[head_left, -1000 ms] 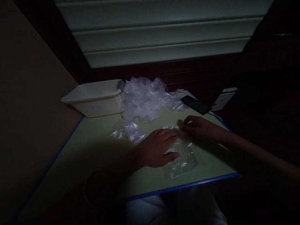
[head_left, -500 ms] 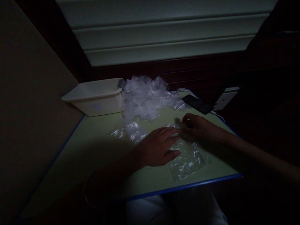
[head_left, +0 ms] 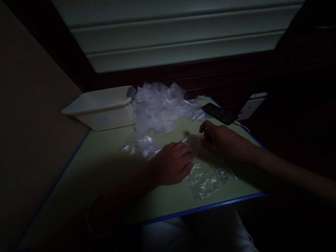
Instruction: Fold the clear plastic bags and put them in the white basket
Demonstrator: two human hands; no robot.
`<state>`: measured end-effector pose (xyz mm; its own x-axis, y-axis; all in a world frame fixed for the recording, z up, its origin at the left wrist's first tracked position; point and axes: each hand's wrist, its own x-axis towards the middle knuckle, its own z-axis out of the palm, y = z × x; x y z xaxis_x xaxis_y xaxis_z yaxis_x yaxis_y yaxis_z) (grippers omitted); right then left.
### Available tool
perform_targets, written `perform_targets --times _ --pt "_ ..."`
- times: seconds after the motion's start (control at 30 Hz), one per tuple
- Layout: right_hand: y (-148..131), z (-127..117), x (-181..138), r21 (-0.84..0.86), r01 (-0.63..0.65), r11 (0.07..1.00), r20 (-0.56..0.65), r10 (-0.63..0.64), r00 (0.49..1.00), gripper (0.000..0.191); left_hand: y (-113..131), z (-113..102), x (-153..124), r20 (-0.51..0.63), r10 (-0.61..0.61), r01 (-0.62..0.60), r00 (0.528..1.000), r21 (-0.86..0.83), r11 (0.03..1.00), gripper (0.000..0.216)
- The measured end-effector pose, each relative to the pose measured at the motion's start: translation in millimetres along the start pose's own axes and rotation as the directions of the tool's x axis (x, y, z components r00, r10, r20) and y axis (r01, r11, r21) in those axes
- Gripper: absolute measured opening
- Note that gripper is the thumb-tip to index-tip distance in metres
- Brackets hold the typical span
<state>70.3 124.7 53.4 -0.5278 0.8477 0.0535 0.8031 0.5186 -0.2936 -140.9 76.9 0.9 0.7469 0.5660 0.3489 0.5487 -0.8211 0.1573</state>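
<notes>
Several clear plastic bags (head_left: 203, 182) lie flat near the table's front edge, thin and shiny. At their left side rests my left hand (head_left: 174, 163), palm down, its fingers slightly bent and lying low on the table. My right hand (head_left: 219, 140) is raised just above the bags' far end, with the index finger and thumb curled in a pinch. A faint clear film shows by its fingertips, though the dim light blurs its outline. Left of my left hand is another clear bag (head_left: 148, 145), crinkled and partly behind the hand.
A big heap of clear bags (head_left: 160, 105) sits at the back, against a white plastic bin (head_left: 112, 117). A dark phone (head_left: 219, 113) lies at the back right beside a white box (head_left: 252, 106) and a cable. The table has a blue edge (head_left: 204, 208). A wall stands at left.
My left hand has drawn back left, its fingers more bent than before. My right hand has parted from it and shifted slightly upward. The view has moved a little.
</notes>
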Motion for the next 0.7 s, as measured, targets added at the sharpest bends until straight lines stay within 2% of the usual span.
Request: perform_targets --times 0.23,0.4,0.57,0.7 --pt "-19 4 6 -0.155 0.051 0.987 0.015 -0.049 0.999 0.039 2 -2 1 0.037 -0.013 0.011 0.999 0.067 0.998 0.028" --pt "-36 1 12 -0.121 0.048 0.991 0.073 -0.04 0.997 0.04 -1 0 0 0.011 0.019 -0.02 1.0 0.096 0.995 0.032" --pt "-38 2 14 -0.006 0.068 0.998 0.101 -0.067 0.993 0.04 -6 -6 0 -0.154 0.059 -0.057 0.986 0.019 0.998 0.029" --pt "-35 6 13 0.041 0.085 0.995 0.134 -0.09 0.987 0.041 -8 -11 -1 -0.342 0.005 -0.038 0.94 -0.088 0.995 0.031"
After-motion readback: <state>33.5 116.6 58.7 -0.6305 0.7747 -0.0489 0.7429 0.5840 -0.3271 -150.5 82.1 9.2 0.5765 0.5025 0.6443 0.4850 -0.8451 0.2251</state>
